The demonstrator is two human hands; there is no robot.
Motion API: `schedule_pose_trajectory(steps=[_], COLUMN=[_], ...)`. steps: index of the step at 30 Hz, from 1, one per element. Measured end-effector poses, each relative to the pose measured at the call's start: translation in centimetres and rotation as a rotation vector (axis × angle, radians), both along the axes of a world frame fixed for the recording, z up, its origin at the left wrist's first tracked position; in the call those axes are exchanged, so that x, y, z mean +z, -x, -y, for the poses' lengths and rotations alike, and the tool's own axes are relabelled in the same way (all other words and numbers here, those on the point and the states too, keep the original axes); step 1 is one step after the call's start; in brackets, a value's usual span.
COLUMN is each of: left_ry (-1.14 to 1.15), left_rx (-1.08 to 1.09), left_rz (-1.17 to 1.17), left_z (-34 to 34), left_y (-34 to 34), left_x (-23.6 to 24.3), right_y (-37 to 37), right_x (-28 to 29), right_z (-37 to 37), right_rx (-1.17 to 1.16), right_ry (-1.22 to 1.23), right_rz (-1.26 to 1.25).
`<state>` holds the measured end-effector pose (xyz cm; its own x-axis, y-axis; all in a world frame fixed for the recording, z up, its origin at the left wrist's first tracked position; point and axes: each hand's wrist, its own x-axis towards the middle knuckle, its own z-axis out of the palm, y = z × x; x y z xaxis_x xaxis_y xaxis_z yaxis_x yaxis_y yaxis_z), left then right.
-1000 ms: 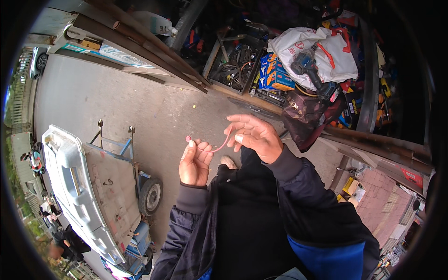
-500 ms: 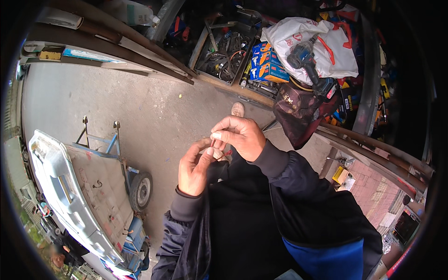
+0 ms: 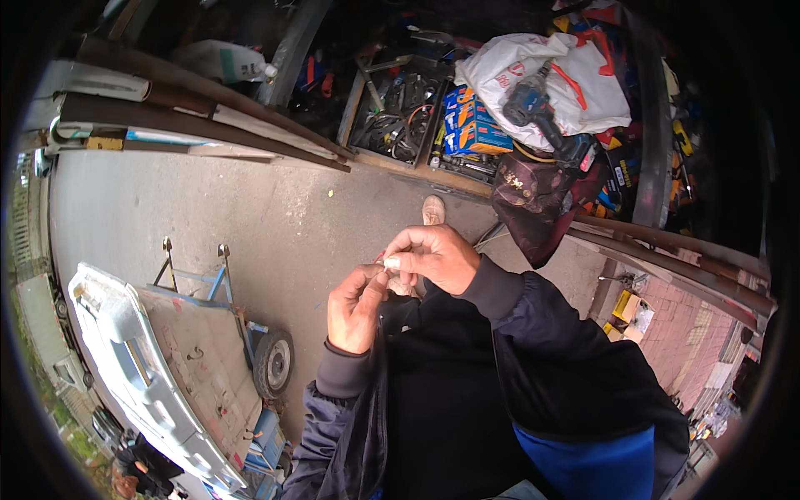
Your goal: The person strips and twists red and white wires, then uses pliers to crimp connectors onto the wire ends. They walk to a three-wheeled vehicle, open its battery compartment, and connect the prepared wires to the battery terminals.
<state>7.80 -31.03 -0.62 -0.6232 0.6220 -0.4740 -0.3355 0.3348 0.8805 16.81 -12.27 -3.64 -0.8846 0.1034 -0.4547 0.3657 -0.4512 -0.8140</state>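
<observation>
In front of my body, my left hand (image 3: pixel 357 310) and my right hand (image 3: pixel 437 260) meet with thumbs and fingertips pinched close together. Whatever sits between the fingertips is too small to make out. Both hands are held in the air above the ground, and dark sleeves cover the wrists. Just beyond them a light-coloured shoe (image 3: pixel 433 210) shows on the concrete. Farther off, a dark cordless power tool (image 3: pixel 533 112) lies on a white plastic bag (image 3: pixel 479 71).
Blue and orange boxes (image 3: pixel 477 125) stand beside a tray of hand tools (image 3: pixel 398 121). A dark red bag (image 3: pixel 533 204) hangs over the bench edge. To the left is a trailer-like frame with a wheel (image 3: pixel 273 364) and a silver bumper (image 3: pixel 137 333). Another person (image 3: pixel 146 467) is at lower left.
The view has shifted slightly, so the trailer and shoe sit lower in the picture. My fingertips have drawn closer together, and the hands stay pinched.
</observation>
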Motion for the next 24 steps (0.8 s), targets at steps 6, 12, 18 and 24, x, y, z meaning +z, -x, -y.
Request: schedule_pose_trajectory(steps=[6, 12, 18, 24], left_ry=[-0.094, -0.22, -0.267, -0.271], left_rx=[-0.201, -0.541, -0.817, -0.918], left_rz=[-0.192, -0.256, -0.312, -0.402], left_z=[0.6, 3.9, 6.6, 5.5], left_y=[-1.6, -5.1, -8.9, -11.3], left_x=[1.6, 1.8, 2.6, 4.3], right_y=[-4.2, -12.3, -19.1, -21.8], right_x=[3.7, 5.0, 5.4, 6.4], right_z=[1.7, 9.1, 16.6, 19.6], right_rx=[-0.141, -0.427, -0.685, -0.86], right_ry=[-0.322, -0.434, -0.301, -0.355], right_rz=[-0.229, -0.252, -0.19, -0.178])
